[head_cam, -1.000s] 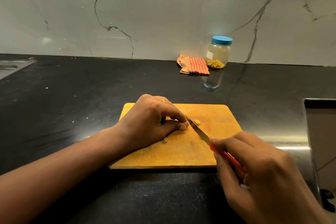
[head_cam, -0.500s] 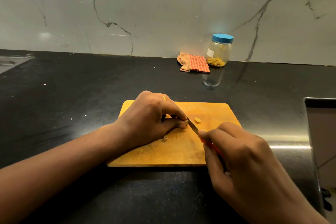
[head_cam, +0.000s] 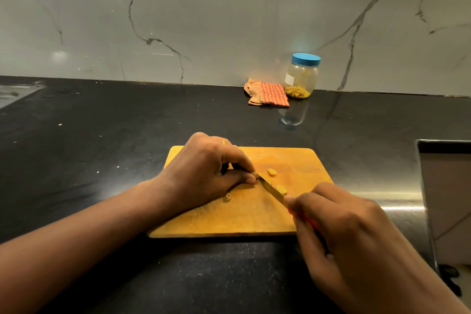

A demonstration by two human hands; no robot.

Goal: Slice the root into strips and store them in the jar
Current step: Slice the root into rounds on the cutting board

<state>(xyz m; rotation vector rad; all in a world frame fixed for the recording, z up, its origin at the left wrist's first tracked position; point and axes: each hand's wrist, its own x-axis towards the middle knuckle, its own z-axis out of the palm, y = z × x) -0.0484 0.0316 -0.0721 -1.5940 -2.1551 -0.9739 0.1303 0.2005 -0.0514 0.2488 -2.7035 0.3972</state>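
Observation:
A wooden cutting board (head_cam: 300,160) lies on the black counter. My left hand (head_cam: 211,171) rests on it, its thumb and fingers pinching a small piece of root that is mostly hidden under the fingertips. My right hand (head_cam: 339,232) grips the red handle of a knife (head_cam: 272,190); the blade's tip sits against the root at my left fingertips. Two yellow cut pieces lie on the board, one (head_cam: 271,171) beyond the blade and one (head_cam: 281,188) right beside it. A small scrap (head_cam: 227,197) lies below my left hand. The jar (head_cam: 302,76), blue lid on, holds yellow strips.
A folded orange checked cloth (head_cam: 267,92) lies left of the jar against the marble wall. A steel sink edge (head_cam: 443,145) stands at the right. Part of a metal surface (head_cam: 15,92) shows at the far left of the counter.
The knife sawed forward and back at the root. A second yellow piece now lies beside the blade. My left hand has stayed in place.

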